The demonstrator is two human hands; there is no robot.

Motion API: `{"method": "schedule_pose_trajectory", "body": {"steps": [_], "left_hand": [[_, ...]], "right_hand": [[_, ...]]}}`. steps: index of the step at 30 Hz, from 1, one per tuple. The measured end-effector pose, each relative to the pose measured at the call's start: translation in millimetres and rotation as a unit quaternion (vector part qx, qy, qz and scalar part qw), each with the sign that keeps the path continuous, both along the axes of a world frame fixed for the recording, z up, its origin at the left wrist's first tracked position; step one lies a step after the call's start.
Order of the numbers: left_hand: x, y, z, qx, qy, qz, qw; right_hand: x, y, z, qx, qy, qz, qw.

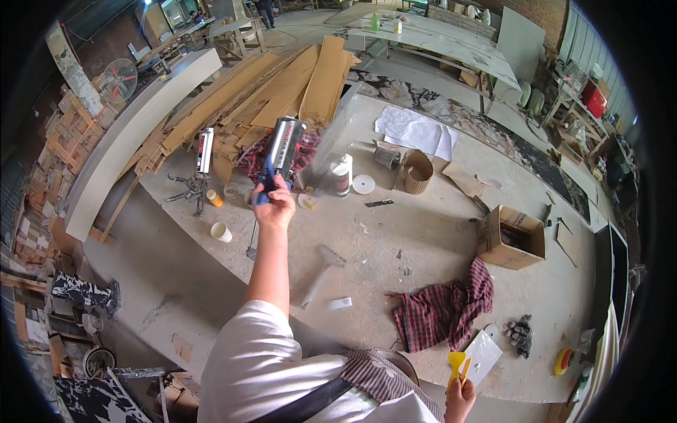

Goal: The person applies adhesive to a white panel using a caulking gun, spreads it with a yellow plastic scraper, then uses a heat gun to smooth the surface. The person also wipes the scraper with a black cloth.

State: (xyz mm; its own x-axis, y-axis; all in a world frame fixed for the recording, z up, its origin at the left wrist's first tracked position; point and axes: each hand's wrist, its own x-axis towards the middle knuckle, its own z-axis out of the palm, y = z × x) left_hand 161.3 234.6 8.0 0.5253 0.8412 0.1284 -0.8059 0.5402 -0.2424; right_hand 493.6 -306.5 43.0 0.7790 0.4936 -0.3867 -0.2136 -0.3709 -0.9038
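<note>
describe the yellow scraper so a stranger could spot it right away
Start at the checked red cloth on the stone worktop, then drop to the bottom edge. There the right hand holds the yellow scraper, the only bright yellow tool, beside a white tile.

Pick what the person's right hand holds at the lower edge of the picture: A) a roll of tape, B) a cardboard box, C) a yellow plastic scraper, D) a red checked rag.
C: the right hand grips a yellow plastic scraper beside a white tile, while the red checked rag lies loose on the worktable.
</note>
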Motion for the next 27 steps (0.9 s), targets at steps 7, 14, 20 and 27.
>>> {"method": "schedule_pose_trajectory", "body": {"steps": [7,14,20,27], "left_hand": [[-58,9,-36,-0.101,0.129,-0.024,0.986],[-9,-53,-77,-0.204,0.421,0.112,0.876],[180,-263,-54,0.146,0.559,-0.362,0.732],[323,-428,-114,0.381,0.613,-0.385,0.575]], "right_hand": [[-8,-4,-7,0.013,0.017,0.009,1.000],[0,-25,-12,-0.052,-0.008,-0.017,0.998],[41,-80,-41,-0.013,0.009,-0.089,0.996],[109,-134,-161,-0.022,-0.206,-0.168,0.964]]}}
